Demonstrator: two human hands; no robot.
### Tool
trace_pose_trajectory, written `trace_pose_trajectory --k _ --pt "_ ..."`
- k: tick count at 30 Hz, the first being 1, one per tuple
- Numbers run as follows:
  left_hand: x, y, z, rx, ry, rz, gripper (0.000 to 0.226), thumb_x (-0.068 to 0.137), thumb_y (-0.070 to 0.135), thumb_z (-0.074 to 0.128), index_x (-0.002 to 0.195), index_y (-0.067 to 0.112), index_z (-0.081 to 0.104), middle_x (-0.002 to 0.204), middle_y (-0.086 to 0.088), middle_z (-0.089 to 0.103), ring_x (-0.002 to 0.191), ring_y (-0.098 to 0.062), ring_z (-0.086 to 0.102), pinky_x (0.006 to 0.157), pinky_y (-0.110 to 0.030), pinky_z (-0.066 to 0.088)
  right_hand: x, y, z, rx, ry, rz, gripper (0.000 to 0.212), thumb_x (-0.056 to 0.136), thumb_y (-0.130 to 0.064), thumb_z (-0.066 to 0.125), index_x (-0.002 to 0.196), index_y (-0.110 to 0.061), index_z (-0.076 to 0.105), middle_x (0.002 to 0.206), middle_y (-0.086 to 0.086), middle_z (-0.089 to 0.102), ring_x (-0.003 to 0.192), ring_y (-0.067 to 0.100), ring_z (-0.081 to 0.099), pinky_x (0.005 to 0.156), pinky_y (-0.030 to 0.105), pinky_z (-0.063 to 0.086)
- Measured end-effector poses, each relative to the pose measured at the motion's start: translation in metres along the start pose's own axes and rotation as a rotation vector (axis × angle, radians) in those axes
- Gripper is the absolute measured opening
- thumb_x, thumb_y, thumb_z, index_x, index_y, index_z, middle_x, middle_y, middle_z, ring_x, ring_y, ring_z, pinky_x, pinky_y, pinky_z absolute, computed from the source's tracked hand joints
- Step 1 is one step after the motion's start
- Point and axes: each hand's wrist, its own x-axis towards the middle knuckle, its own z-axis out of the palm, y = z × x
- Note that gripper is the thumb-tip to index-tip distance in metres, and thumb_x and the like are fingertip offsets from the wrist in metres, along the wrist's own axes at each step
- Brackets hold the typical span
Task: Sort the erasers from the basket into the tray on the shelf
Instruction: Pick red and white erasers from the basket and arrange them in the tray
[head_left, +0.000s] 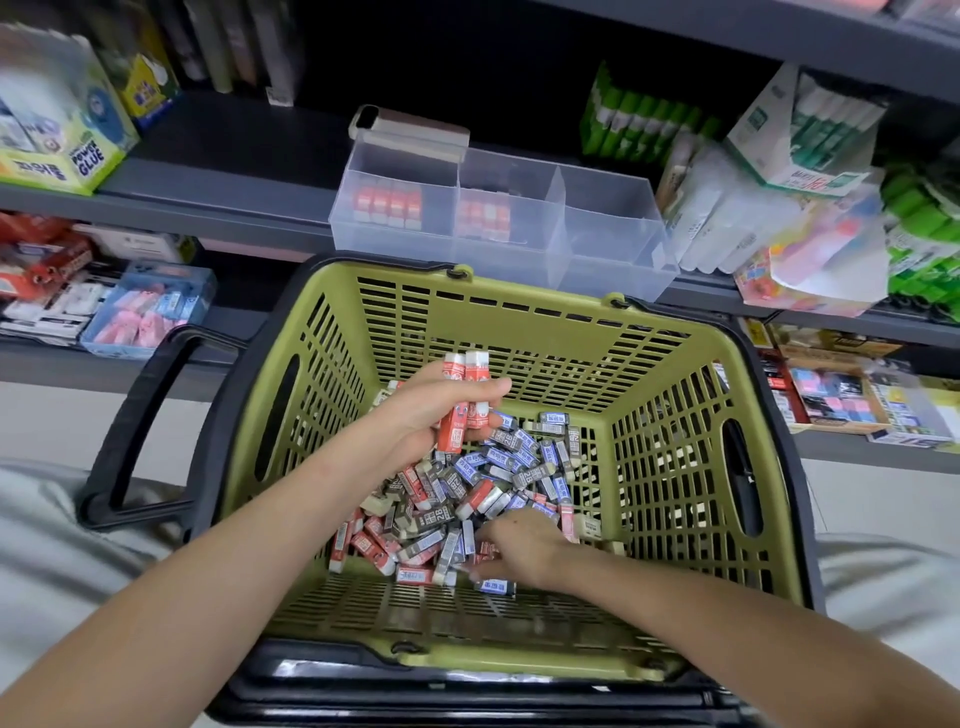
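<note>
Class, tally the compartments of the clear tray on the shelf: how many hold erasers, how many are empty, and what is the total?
Compartments of the tray holding red erasers: 2
Empty compartments: 1
Total: 3

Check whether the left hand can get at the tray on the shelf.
Probably yes: the left hand, holding red erasers, is held over the basket, and the open-topped tray stands just beyond its far rim, nothing between.
</note>
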Motion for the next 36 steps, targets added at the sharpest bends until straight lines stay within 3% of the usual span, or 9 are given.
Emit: trace_pose_trajectory --k 6,12,15,18,21,24,28,32,36 --pt "0.0 -0.004 -0.001 0.004 -0.01 -0.016 0.034 0.071 0.009 0.078 0.097 0.006 0.056 0.081 -0.01 0.067 0.06 -0.017 0.069 0.046 -0.023 0.052 0.015 -0.006 -0.013 0.051 -0.083 0.023 0.038 0.078 -0.043 0.072 0.096 -0.012 0.059 0.106 0.012 0.063 0.094 0.028 0.058 0.068 0.03 0.038" --pt "0.0 -0.007 -0.001 0.011 -0.01 -0.014 0.051 0.057 0.017 0.081 0.1 0.005 0.057 0.085 -0.012 0.068 0.063 -0.018 0.07 0.048 -0.023 0.052 0.011 0.001 -0.02 0.032 -0.196 -0.008 0.023 0.086 -0.035 0.065 0.083 -0.015 0.053 0.089 0.009 0.057 0.08 0.022 0.05 0.061 0.027 0.036" --pt "0.003 -0.008 -0.002 0.022 -0.016 -0.009 0.052 0.056 0.019 0.082 0.1 0.005 0.058 0.081 -0.011 0.068 0.062 -0.018 0.07 0.048 -0.023 0.052 0.007 0.005 -0.019 0.108 -0.222 -0.013 0.034 0.089 -0.031 0.063 0.116 -0.009 0.061 0.11 0.013 0.065 0.079 0.023 0.061 0.075 0.028 0.045" --pt "0.005 -0.01 -0.002 0.032 -0.023 -0.009 0.05 0.059 0.017 0.083 0.099 0.004 0.057 0.083 -0.012 0.067 0.061 -0.018 0.07 0.047 -0.023 0.052 0.002 0.013 -0.016 0.322 -0.24 -0.03 0.045 0.09 -0.023 0.062 0.131 -0.007 0.052 0.137 0.007 0.051 0.05 -0.003 0.054 0.073 0.028 0.047" --pt "0.006 -0.013 -0.002 0.047 -0.028 -0.01 0.043 0.064 0.015 0.082 0.098 0.005 0.057 0.085 -0.013 0.067 0.061 -0.018 0.07 0.047 -0.024 0.053 -0.001 0.016 -0.019 0.42 -0.279 -0.024 0.038 0.087 -0.016 0.066 0.12 0.001 0.059 0.119 0.018 0.062 0.04 -0.004 0.053 0.074 0.031 0.048" --pt "0.005 -0.016 -0.004 0.064 -0.027 -0.02 0.059 0.055 0.019 0.083 0.105 0.001 0.056 0.085 -0.014 0.066 0.062 -0.017 0.07 0.048 -0.022 0.052 -0.005 0.017 -0.024 0.402 -0.193 -0.016 0.022 0.084 -0.02 0.068 0.096 -0.001 0.068 0.099 0.016 0.069 0.076 0.017 0.064 0.079 0.034 0.05" --pt "0.006 -0.02 -0.007 0.122 -0.039 -0.026 0.054 0.058 0.028 0.082 0.1 0.003 0.06 0.076 -0.008 0.067 0.06 -0.014 0.067 0.05 -0.023 0.053 -0.024 0.03 -0.064 0.96 -0.012 0.022 0.015 0.085 -0.024 0.066 0.084 -0.009 0.067 0.067 0.003 0.066 0.048 0.01 0.05 0.042 0.015 0.038" --pt "0.006 -0.019 -0.007 0.167 -0.107 -0.126 0.073 0.059 0.053 0.071 0.113 0.006 0.059 0.101 -0.014 0.069 0.081 -0.022 0.067 0.065 -0.031 0.057 -0.042 0.024 -0.109 1.432 0.164 -0.126 0.021 0.076 -0.026 0.068 0.087 -0.009 0.068 0.071 0.006 0.068 0.047 0.009 0.053 0.04 0.016 0.041" --pt "0.003 -0.019 -0.005 0.112 -0.233 -0.194 0.067 0.062 0.053 0.066 0.109 0.007 0.06 0.085 -0.008 0.071 0.074 -0.02 0.067 0.063 -0.031 0.056 -0.042 0.004 -0.125 1.43 0.302 -0.147 0.009 0.076 -0.01 0.069 0.086 -0.009 0.069 0.074 0.007 0.069 0.055 0.013 0.061 0.048 0.018 0.052"
